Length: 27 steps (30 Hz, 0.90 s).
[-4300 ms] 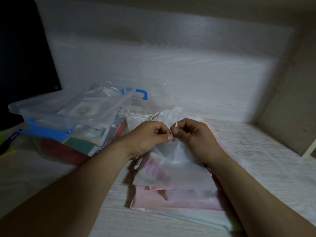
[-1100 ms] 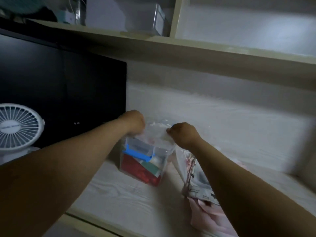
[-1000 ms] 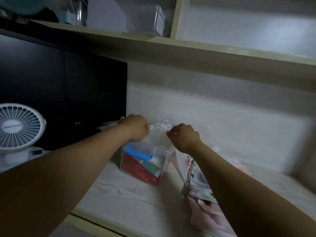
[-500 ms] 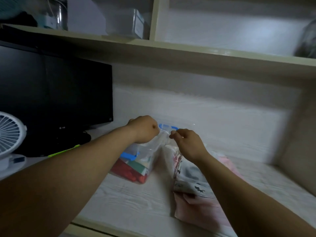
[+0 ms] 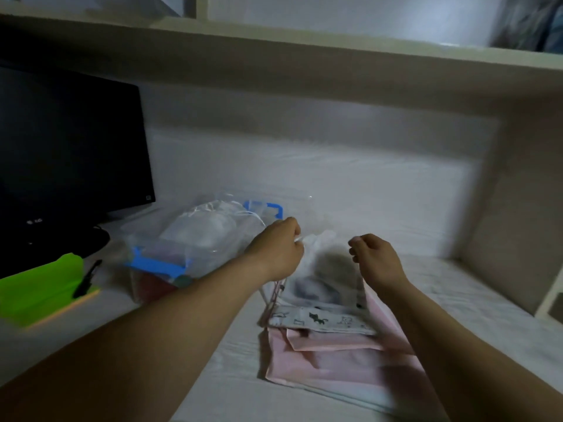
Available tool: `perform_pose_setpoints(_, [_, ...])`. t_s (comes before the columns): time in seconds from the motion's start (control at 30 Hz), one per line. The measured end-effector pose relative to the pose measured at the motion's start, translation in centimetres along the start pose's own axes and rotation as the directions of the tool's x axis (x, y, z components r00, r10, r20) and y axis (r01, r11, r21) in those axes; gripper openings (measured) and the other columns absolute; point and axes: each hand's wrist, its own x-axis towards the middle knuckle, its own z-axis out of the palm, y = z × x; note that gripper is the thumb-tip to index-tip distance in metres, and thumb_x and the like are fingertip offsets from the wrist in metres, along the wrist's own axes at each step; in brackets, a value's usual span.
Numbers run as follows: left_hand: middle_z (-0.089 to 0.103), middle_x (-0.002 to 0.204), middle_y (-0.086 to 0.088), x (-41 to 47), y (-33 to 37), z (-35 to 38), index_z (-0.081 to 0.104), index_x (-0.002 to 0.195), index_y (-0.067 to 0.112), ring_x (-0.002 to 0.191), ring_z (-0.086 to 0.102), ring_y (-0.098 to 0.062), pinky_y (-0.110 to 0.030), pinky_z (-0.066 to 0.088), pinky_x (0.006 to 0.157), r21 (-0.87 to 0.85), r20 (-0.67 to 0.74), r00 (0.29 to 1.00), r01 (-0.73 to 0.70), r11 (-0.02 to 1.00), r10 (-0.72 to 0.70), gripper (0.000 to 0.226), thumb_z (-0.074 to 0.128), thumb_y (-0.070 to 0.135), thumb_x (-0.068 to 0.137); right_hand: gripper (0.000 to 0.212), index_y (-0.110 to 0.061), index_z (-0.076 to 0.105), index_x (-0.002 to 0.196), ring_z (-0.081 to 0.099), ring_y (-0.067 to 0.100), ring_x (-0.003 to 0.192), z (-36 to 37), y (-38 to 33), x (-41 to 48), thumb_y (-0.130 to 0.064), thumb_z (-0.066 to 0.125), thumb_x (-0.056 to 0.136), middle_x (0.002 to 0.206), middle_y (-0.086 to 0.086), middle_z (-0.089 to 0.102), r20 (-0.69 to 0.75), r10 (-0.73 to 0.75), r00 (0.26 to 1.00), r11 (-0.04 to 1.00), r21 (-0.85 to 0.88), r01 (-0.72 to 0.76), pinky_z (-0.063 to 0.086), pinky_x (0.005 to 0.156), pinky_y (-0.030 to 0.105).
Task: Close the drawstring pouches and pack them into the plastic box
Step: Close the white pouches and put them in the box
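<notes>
**Translucent pouch gripped at its mouth beside the box**

The pale wood-grain desk [image 5: 457, 300] is spread wide under a long shelf [image 5: 304, 56]; a dark monitor [image 5: 70, 153] is stood at the far left. The clear plastic box [image 5: 158, 266], blue-clipped, is set before the monitor; a white pouch [image 5: 207, 226] with loose white cords is seen lying on top of its contents. Just right of the box a stack is laid flat: pink pouches [image 5: 335, 360] at the bottom, a grey cat-print pouch [image 5: 320, 319] over them, a translucent pouch [image 5: 326, 278] uppermost, frosted, dark shapes showing through. That top pouch is pinched at its mouth's left corner by the left hand [image 5: 275, 249], fingers curled on a white cord end; the right hand [image 5: 376, 260] is held curled at the other corner, but whether anything is gripped cannot be told through the blur.
</notes>
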Motion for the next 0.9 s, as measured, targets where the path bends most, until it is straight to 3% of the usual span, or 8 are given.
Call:
perform_pose_setpoints(0.17, [0.063,0.107,0.0,0.1,-2.4,4.2,0.05,0.106,0.027,0.097,0.06,-0.026,-0.039,0.051,0.085,0.046,0.073,0.978,0.193,0.98,-0.196,0.018,0.047,0.039,0.092,0.021,-0.016,0.068,0.083,0.07,0.033,0.076,0.4,3.9,0.2,-0.028,0.055,0.094,0.079,0.007,0.072,0.014,0.138,0.99,0.99,0.006,-0.138,0.061,0.076,0.054])
perform_pose_setpoints(0.27, [0.062,0.098,0.002,0.4,-3.1,5.8,0.052,0.104,0.022,0.084,0.059,-0.018,-0.033,0.044,0.069,0.004,0.064,0.972,0.228,0.974,-0.227,0.016,0.054,0.036,0.096,0.014,-0.019,0.067,0.079,0.07,0.032,0.074,1.1,5.3,0.3,-0.03,0.058,0.081,0.077,0.006,0.071,-0.006,0.198,0.98,0.98,0.033,-0.197,0.062,0.073,0.051])
perform_pose_setpoints(0.4, [0.066,0.096,0.009,1.2,-4.2,7.0,0.056,0.107,0.03,0.082,0.063,-0.014,-0.034,0.051,0.073,-0.042,-0.006,0.97,0.242,0.969,-0.242,0.023,0.062,0.046,0.093,0.014,-0.018,0.047,0.055,0.044,0.023,0.05,1.3,5.5,0.7,-0.023,0.048,0.068,0.052,0.005,0.044,0.047,0.156,0.987,0.984,-0.09,-0.151,0.044,0.052,0.042])
perform_pose_setpoints(0.5, [0.066,0.107,0.01,1.4,-4.8,7.1,0.058,0.115,0.034,0.093,0.065,-0.016,-0.037,0.055,0.088,-0.112,-0.015,0.98,0.195,0.974,-0.198,0.027,0.066,0.045,0.092,0.014,-0.01,0.058,0.065,0.054,0.026,0.055,1.3,5.6,0.5,-0.021,0.056,0.074,0.059,0.007,0.058,0.058,0.175,0.983,0.983,-0.06,-0.172,0.048,0.057,0.041])
perform_pose_setpoints(0.6, [0.065,0.116,0.005,1.1,-4.9,7.3,0.063,0.123,0.029,0.1,0.064,-0.016,-0.035,0.055,0.089,-0.15,0.004,0.987,0.161,0.975,-0.163,0.03,0.069,0.038,0.095,0.014,-0.01,0.069,0.078,0.068,0.033,0.062,1.6,5.5,0.5,-0.02,0.065,0.085,0.067,0.009,0.071,0.065,0.171,0.983,0.985,-0.024,-0.17,0.059,0.057,0.047])
perform_pose_setpoints(0.7, [0.063,0.115,0.007,0.9,-4.9,7.5,0.062,0.125,0.027,0.101,0.063,-0.015,-0.036,0.054,0.092,-0.154,0.01,0.984,0.179,0.972,-0.18,0.033,0.067,0.041,0.095,0.013,-0.02,0.072,0.086,0.073,0.027,0.079,1.6,5.2,0.5,-0.033,0.07,0.087,0.079,0.002,0.075,0.063,0.087,0.994,0.995,-0.062,-0.083,0.061,0.075,0.052])
perform_pose_setpoints(0.83, [0.062,0.109,0.01,0.7,-4.6,7.4,0.059,0.126,0.027,0.098,0.063,-0.013,-0.036,0.054,0.089,-0.152,0.016,0.983,0.185,0.971,-0.185,0.038,0.067,0.047,0.093,0.021,-0.019,0.073,0.102,0.073,0.022,0.085,1.8,4.9,0.3,-0.036,0.064,0.096,0.087,-0.002,0.076,0.152,0.047,0.987,0.995,-0.092,-0.033,0.06,0.08,0.042])
perform_pose_setpoints(0.9, [0.061,0.106,0.011,0.7,-4.4,7.4,0.059,0.121,0.026,0.095,0.062,-0.011,-0.035,0.053,0.085,-0.182,0.006,0.983,0.18,0.967,-0.182,0.039,0.067,0.051,0.092,0.019,-0.016,0.074,0.1,0.071,0.025,0.08,1.7,4.4,0.0,-0.029,0.061,0.101,0.082,-0.001,0.075,0.134,0.018,0.991,1.0,0.003,-0.019,0.057,0.074,0.038])
